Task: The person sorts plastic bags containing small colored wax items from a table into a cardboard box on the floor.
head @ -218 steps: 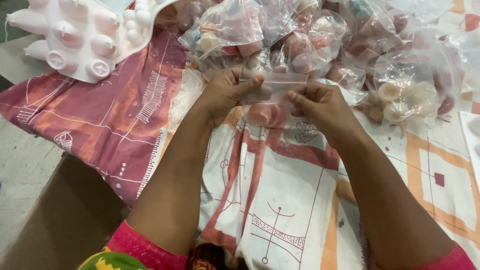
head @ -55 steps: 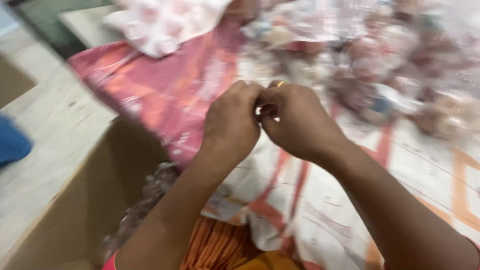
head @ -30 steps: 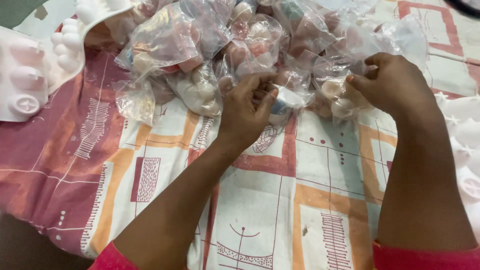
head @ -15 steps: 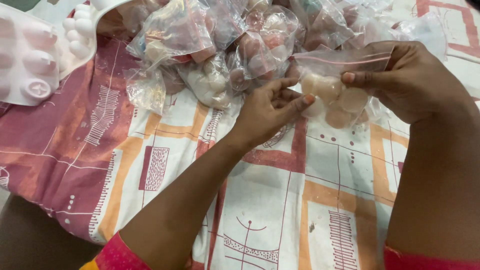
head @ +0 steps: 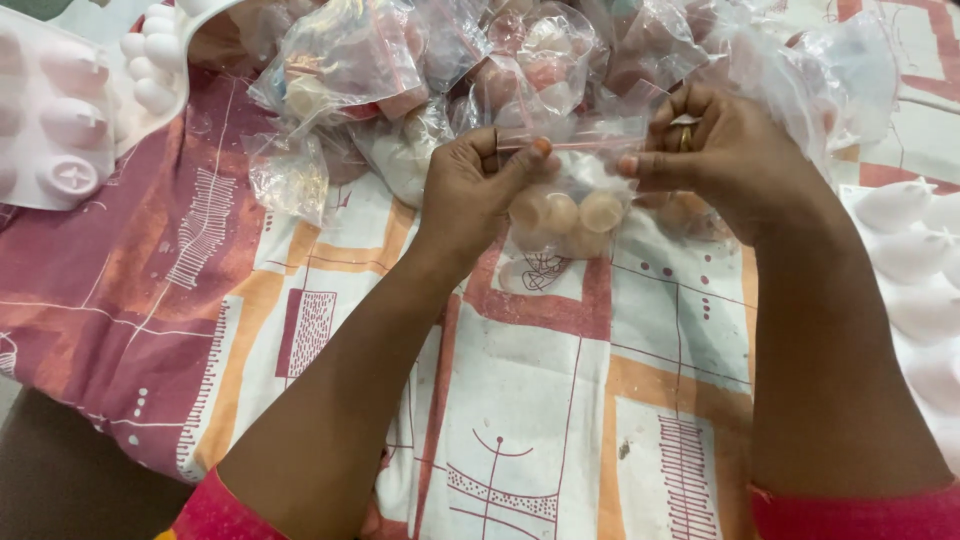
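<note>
- The surface (head: pixel 560 400) is covered by a patterned cloth in cream, orange and maroon.
- A heap of filled clear bags (head: pixel 420 70) lies across the far side of the cloth, bags touching and overlapping.
- A white moulded tray (head: pixel 60 110) with rounded bumps sits at the far left; a second white tray (head: pixel 915 260) lies at the right edge.
- The left hand (head: pixel 470 195) is closed in a pinch, thumb and fingers gripping the left end of a small bag's top strip.
- The right hand (head: pixel 725 155) pinches the strip's right end, a ring on one finger.
- The small clear bag (head: pixel 565 205) hangs between both hands, just above the cloth and in front of the heap.
- Round pale pieces (head: pixel 560 212) sit inside it.
</note>
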